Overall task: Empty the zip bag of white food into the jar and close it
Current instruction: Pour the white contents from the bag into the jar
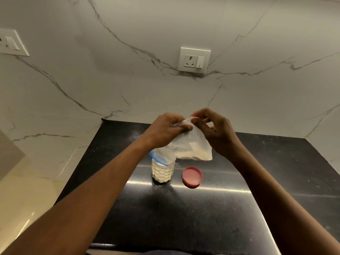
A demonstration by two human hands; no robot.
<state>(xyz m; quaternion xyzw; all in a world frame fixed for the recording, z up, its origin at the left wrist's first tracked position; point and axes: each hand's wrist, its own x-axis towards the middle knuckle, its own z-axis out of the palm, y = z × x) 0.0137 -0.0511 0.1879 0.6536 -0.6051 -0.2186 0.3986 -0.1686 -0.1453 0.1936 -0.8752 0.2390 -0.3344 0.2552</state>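
Observation:
A clear zip bag (191,146) with a blue zip edge hangs upside down over a small clear jar (162,172). Its mouth reaches down to the jar's opening. White food fills much of the jar, and some still sits in the bag's lower right corner. My left hand (163,129) and my right hand (215,129) both pinch the bag's upper edge, holding it up above the jar. The jar's red lid (192,176) lies on the black counter (184,218) just right of the jar, inner side up.
A marble wall rises behind the counter, with a socket and switch plate (194,59) above my hands and another plate (11,43) at the far left. A pale surface lies beyond the counter's left edge.

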